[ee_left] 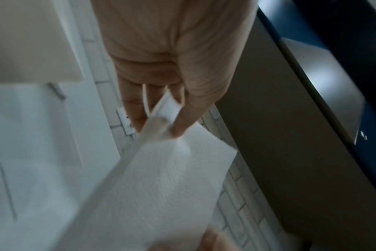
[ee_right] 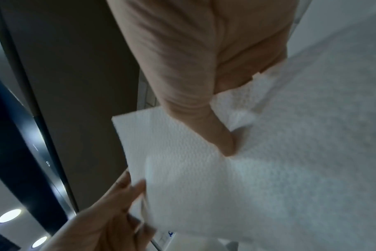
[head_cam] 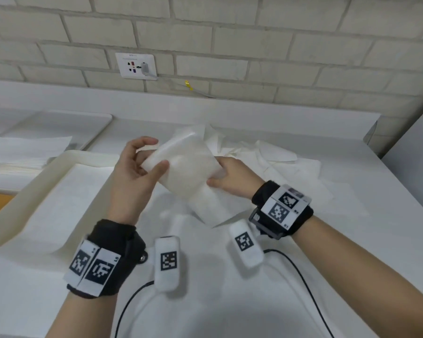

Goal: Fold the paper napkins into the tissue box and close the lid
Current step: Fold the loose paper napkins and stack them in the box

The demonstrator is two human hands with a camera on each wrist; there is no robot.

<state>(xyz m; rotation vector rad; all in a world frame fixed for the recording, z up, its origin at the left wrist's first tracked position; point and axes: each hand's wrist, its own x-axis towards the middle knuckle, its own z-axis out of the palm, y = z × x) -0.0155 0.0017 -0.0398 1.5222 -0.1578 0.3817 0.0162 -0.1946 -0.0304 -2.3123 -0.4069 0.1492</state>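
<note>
A white embossed paper napkin (head_cam: 188, 172) is held up in the air between both hands, bent over on itself. My left hand (head_cam: 142, 164) pinches its left edge between thumb and fingers; the same pinch shows on the napkin (ee_left: 161, 178) under the left hand (ee_left: 161, 117) in the left wrist view. My right hand (head_cam: 227, 176) grips the right edge, thumb on top of the napkin (ee_right: 193, 161) and fingers behind, as the right hand (ee_right: 221, 129) shows from the wrist. More loose napkins (head_cam: 266, 157) lie crumpled behind. A cream tissue box (head_cam: 42, 181) lies open at the left, paper inside.
The white counter (head_cam: 352, 240) runs to a brick wall with a socket plate (head_cam: 136, 65). A flat stack of napkins (head_cam: 22, 150) and a white tray (head_cam: 59, 123) sit at the far left. Two black cables (head_cam: 303, 279) trail toward me.
</note>
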